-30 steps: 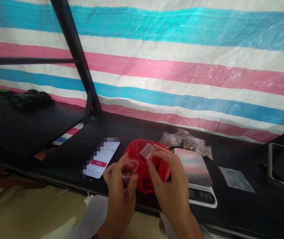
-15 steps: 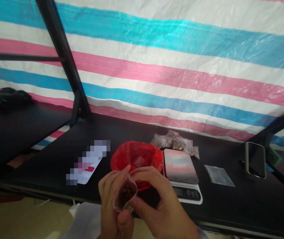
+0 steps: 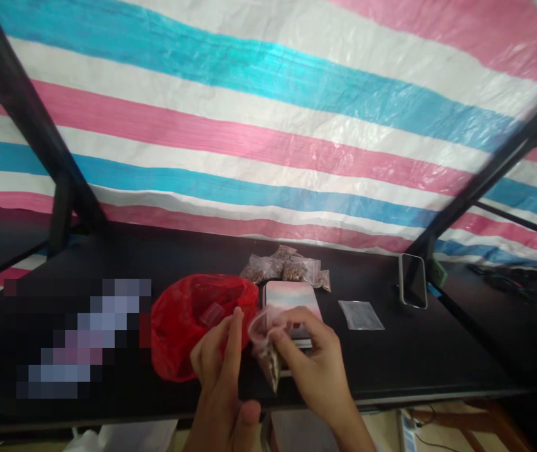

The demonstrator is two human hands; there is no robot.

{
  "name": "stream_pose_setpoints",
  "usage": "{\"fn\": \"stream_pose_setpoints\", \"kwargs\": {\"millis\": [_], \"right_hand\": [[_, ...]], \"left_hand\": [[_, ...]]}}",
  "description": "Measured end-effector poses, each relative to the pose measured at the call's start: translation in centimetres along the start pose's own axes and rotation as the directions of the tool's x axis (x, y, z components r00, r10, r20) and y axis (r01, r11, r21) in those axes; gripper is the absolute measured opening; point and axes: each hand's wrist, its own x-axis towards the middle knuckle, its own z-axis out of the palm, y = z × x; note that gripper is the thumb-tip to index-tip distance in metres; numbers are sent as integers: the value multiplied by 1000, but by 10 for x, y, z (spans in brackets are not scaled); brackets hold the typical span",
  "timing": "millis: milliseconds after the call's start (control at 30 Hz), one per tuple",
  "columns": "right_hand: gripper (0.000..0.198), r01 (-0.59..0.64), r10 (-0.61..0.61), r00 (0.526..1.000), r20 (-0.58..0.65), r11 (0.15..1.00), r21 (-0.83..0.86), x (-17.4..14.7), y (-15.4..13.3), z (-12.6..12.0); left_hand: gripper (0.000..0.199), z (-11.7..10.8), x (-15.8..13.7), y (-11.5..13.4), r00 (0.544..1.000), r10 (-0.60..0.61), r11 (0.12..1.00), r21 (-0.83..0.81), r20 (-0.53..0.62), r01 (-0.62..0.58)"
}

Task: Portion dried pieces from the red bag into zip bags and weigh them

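Between thumb and fingers, my right hand (image 3: pixel 318 355) pinches the rim of a small clear zip bag (image 3: pixel 268 351). The bag's mouth gapes and small brown pieces lie in its lower part. My left hand (image 3: pixel 221 358) is apart from the bag, its fingers stretched out and thumb spread, holding nothing. Behind the left hand stands a red plastic bag (image 3: pixel 179 326), open at the top, with a small clear packet (image 3: pixel 212 315) inside. A digital kitchen scale (image 3: pixel 292 295) is just beyond the right hand, which partly hides it.
Several filled zip bags (image 3: pixel 292 270) are heaped behind the scale. On the right lie a flat clear zip bag (image 3: pixel 361 315) and a phone (image 3: pixel 413 281). A blurred-out item (image 3: pixel 85 339) lies to the left on the black table (image 3: pixel 414 358). Striped sheeting hangs behind.
My left hand has let go of the zip bag. The right hand now holds it alone, shifted right in front of the scale. The view has turned to the right.
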Motion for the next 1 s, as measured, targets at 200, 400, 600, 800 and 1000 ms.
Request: {"fn": "stream_pose_setpoints", "kwargs": {"millis": [200, 400, 600, 800, 1000], "right_hand": [[19, 19, -134, 958, -253, 911, -411, 21, 46, -26], [28, -35, -97, 972, -213, 840, -541, 23, 57, -20], [42, -186, -59, 839, -542, 904, -385, 24, 57, -40], [45, -259, 39, 789, -613, 926, -274, 24, 61, -54], [42, -259, 38, 792, -610, 925, -278, 23, 59, -51]], "left_hand": [[60, 17, 5, -2, 996, -59, 998, 20, 61, 58], [41, 19, 21, -23, 998, -60, 998, -4, -11, 60], [33, 12, 22, -21, 988, 20, 1000, 16, -150, -18], [36, 4, 4, 1, 984, 154, 981, -105, -91, -163], [35, 2, -4, 4, 970, 242, 963, -116, -13, -242]]}}
